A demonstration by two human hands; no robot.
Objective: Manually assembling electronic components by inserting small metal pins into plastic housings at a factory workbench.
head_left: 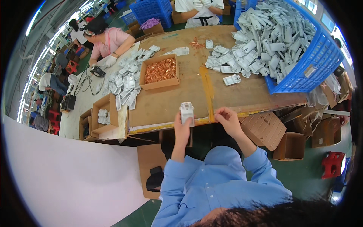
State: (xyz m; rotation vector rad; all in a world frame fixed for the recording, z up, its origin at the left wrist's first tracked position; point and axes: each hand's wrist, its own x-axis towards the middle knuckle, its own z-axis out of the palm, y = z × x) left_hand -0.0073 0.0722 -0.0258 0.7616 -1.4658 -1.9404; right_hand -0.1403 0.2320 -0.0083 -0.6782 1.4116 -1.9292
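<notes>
Casing (pixel 187 112) gripped, L hand (pixel 181 128); R hand (pixel 229 120) curled, contents unclear; printed cardbd (pixel 266 131) nrby.

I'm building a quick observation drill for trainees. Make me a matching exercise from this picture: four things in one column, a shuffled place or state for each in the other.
Things
1. left hand
2. copper-coloured pieces
3. right hand
4. large blue crate

Places or states
A. heaped with pale parts
B. thumb and index finger brought close together
C. holding a white casing
D. in an open cardboard box on the table

Right pairs: 1-C, 2-D, 3-B, 4-A
</notes>
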